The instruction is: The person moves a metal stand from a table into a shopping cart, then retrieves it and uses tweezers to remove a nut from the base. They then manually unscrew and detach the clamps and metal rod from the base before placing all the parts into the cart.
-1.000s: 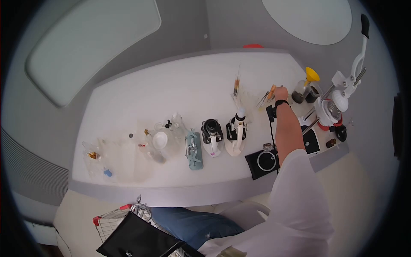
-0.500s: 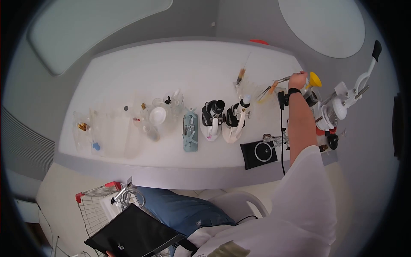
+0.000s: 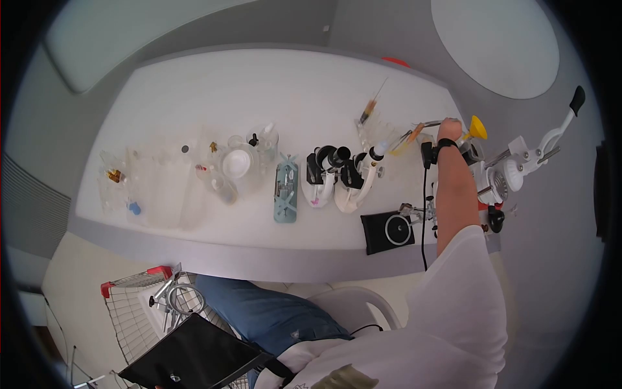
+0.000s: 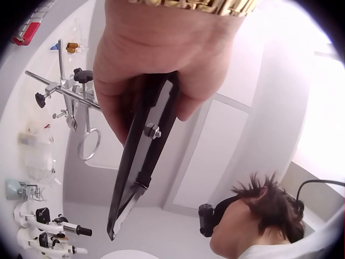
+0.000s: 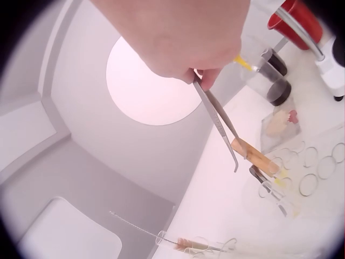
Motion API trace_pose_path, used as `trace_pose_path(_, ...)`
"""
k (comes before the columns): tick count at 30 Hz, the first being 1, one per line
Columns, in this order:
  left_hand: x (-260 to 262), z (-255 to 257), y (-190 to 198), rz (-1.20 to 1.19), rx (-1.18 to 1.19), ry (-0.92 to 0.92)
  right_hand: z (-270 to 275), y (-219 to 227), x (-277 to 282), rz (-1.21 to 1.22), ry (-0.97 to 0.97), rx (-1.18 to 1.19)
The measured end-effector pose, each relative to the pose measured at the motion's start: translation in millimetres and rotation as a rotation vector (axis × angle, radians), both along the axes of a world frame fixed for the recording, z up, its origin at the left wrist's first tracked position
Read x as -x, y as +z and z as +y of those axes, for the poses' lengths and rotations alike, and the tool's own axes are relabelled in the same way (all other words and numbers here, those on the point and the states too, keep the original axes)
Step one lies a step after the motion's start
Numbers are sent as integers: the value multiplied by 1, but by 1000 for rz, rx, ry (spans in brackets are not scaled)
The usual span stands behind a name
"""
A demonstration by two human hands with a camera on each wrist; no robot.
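Note:
My right hand (image 5: 188, 38) pinches metal tweezers (image 5: 215, 117) by their closed end, with the bent tips pointing down. Below and overlapping the tips in the right wrist view is a wooden test tube clamp (image 5: 259, 159), with a dark-handled tool (image 5: 261, 177) beside it. My left hand (image 4: 161, 48) grips a black rectangular stand base (image 4: 123, 183) by one end, thumb and fingers on opposite faces. A bolt with a nut shows on the base. In the head view this base (image 3: 194, 360) is tilted over the shopping cart, and the left hand is mostly hidden.
Two microscopes (image 3: 319, 185) and a teal balance (image 3: 286, 194) stand mid-table. Glassware with a white round-topped vessel (image 3: 236, 163) is at left. A yellow funnel (image 3: 478, 127) and a white lever press (image 3: 512, 174) are at right. The shopping cart (image 3: 123, 318) holds metal clamp stand parts.
My right hand has come up from the small tools with the tweezers, which now show clear beside it. The head view has shifted, bringing more of the cart and the black base into sight.

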State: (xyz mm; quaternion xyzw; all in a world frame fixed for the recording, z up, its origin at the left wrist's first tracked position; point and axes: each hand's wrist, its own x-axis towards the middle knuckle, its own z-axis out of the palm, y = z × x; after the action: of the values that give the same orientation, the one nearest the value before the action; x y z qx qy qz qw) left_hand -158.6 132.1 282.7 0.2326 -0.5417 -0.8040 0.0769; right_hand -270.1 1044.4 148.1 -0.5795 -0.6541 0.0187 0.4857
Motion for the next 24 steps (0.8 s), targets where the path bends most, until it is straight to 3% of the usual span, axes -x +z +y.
trace_pose_path(3,-1,-4,0,20,38,-28,-24,17,0,95,20,-34)
trace_pose_path(7,-1,-3,5,82,-2,-139,-6,42,-7,-19,-65,11)
trace_pose_path(9,-6,-11,-3,59,-35,-94,9,50,-21,-421,156,39)
trace_pose_path(10,-10,-15,-7,50,-67,-59,1,58,-24,-441,167,45)
trace_pose_path(12,-13,-12,-9,17,-36,-19,-19,79,-32,-745,240,-164)
trace_pose_path(13,-11,-9,-7,6,-13,10,59,59,-41,-756,247,-160)
trace_pose_path(14,-9,-6,-6,18,1,8,137,41,-53,-475,467,-170)
trace_pose_path(15,-11,-11,-9,21,0,11,175,21,-30,-179,673,-178)
trace_pose_path(17,-14,-24,-17,39,-26,-118,99,80,-31,-55,741,-110)
trace_pose_path(19,-12,-25,-15,33,-61,-146,-44,146,19,1252,966,850)
trace_pose_path(21,-14,-28,-21,24,-97,-173,-71,161,30,1369,1068,957)
trace_pose_path(23,-14,-26,-24,147,293,-275,-101,172,40,1480,1171,1079)
trace_pose_path(24,-10,-26,-13,22,-80,-217,-122,176,41,1491,1342,1155)
